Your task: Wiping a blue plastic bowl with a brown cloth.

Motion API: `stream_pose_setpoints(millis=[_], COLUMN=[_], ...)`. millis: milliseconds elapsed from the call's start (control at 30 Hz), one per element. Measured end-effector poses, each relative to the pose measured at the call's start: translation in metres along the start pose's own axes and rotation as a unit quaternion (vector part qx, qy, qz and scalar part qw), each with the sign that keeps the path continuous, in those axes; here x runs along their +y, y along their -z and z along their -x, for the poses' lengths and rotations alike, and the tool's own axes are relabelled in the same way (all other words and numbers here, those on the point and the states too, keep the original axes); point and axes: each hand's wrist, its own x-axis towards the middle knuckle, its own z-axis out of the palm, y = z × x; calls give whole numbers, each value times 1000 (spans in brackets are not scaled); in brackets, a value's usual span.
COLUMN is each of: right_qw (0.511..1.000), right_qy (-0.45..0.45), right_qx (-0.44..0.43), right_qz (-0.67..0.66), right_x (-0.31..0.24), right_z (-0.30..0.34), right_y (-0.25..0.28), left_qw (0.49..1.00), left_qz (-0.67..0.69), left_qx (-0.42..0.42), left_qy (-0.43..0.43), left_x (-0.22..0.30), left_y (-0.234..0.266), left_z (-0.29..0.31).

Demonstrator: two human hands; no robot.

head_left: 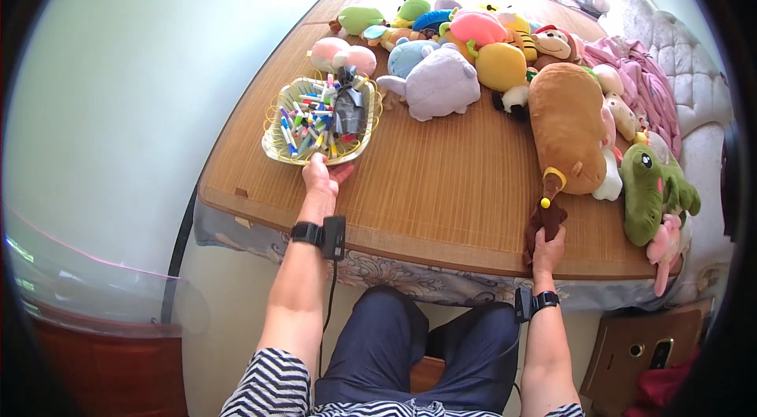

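Observation:
My left hand (322, 175) grips the near rim of a pale yellow basket (276, 150), its thumb over the edge and its other fingers to the right. Inside lie many colored marker pens (309, 121) and a dark grey wrapped bundle (348, 111). Near the bed's front edge at the right, my right hand (550, 250) is closed on a dark brown soft toy (552, 216) with a yellow band and a small yellow ball. Just beyond it lies a long brown plush animal (564, 121). How far the right fingers wrap under the dark brown toy is hidden.
Plush toys, among them a grey one (441, 86) and a green dinosaur (650, 192), crowd the far and right parts of the bamboo mat (410, 180). A pink cloth (643, 86) lies by the padded headboard (686, 46). A white wall (142, 86) rises at left.

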Motion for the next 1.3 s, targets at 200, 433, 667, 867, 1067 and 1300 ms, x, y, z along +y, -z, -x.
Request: stream_pose_setpoints(millis=[200,433,667,867,1067,1300], right_qw=[999,999,1000,1000,999,1000], right_qy=[29,23,11,-12,10,-2], right_qx=[19,21,22,-1,16,20], right_qz=[-21,-27,-15,11,-30,4], right_x=[8,9,4,-9,-8,-4], right_z=[-4,-4,-1,2,4,1], right_y=[-7,-3,0,1,-2,1], left_qw=[996,790,539,566,861,969], left_qz=[-50,-441,-768,-784,-386,-173], left_qx=[-69,135,42,54,-115,-139], left_qy=[21,-404,-343,-249,-310,-112], left_x=[12,39,27,20,39,63], left_y=[62,68,-13,-23,-3,-12], left_z=[43,89,93,63,48,93])
